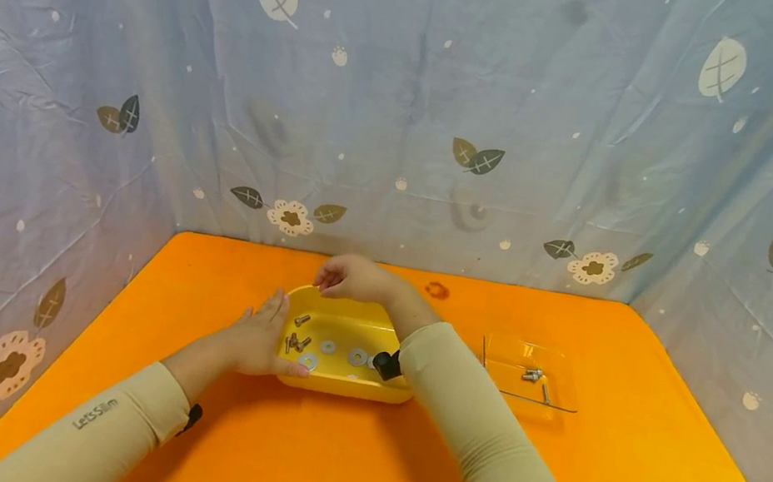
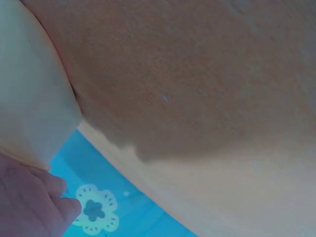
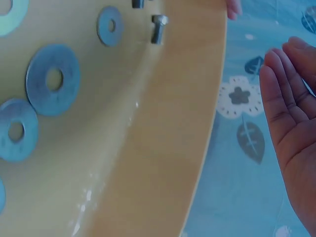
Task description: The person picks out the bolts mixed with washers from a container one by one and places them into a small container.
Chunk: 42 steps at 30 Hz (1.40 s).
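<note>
A yellow plastic bin (image 1: 348,388) stands on the orange table and holds several bolts (image 1: 301,319) and flat washers (image 1: 357,356). My left hand (image 1: 257,339) grips its left end, thumb over the front rim and fingers along the outer side. In the left wrist view, the fingers (image 2: 37,197) bend beside the pale bin wall (image 2: 34,84). My right hand (image 1: 359,279) is above the far rim, near the left corner. The right wrist view shows its fingers (image 3: 291,94) close together and fairly straight, nothing visible in them. My right forearm hides the bin's right end.
A clear shallow tray (image 1: 528,354) to the right of the bin holds a few bolts (image 1: 532,374), with thin dark lines along two edges. A reddish-brown mark (image 1: 437,289) lies near the table's back edge. Patterned blue curtains (image 1: 415,111) enclose the back and sides.
</note>
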Motion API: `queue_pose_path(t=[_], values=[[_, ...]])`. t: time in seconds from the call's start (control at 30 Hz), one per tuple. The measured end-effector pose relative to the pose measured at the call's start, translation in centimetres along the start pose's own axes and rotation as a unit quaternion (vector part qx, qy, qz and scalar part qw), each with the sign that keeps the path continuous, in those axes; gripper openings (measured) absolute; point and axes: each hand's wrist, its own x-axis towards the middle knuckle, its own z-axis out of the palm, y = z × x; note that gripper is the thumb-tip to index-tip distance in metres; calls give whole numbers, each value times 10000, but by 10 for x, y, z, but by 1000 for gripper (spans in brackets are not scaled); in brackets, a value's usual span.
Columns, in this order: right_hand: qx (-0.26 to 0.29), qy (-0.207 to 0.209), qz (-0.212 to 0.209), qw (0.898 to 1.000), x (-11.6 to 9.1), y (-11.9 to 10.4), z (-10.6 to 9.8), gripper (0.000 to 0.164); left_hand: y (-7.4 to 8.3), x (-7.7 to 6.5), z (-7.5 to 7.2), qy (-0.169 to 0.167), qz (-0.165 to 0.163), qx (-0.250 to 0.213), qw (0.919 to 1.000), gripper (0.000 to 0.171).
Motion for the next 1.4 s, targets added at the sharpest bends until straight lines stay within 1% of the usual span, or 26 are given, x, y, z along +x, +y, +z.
queue_pose_path(t=[0.27, 0.6, 0.73, 0.87, 1.07, 1.2, 1.27, 1.4], values=[[38, -325, -65, 9994, 11, -2, 14, 13, -2, 0, -1, -94, -24, -4, 10000, 127], [37, -436, -109, 9990, 21, 0, 20, 19, -5, -1, 3, -115, -32, -22, 9999, 128], [-28, -457, -121, 9989, 25, 3, 20, 18, -4, -2, 2, -121, -113, -78, 9998, 128], [-63, -498, -89, 9987, 27, 8, 20, 20, -1, -1, 2, -156, -90, -26, 9998, 128], [165, -719, 36, 9973, 28, 16, 24, 21, 0, 1, 2, -161, -96, 5, 9998, 127], [290, -913, 5, 9954, 29, 19, 31, 20, 0, 2, 0, -107, -69, 16, 9999, 126], [187, -994, -4, 9949, 30, 20, 35, 19, 0, 1, -1, -91, -62, 17, 9999, 126], [-271, -1127, 120, 9932, 32, 23, 41, 21, 0, 1, -2, -103, -75, 18, 9999, 126]])
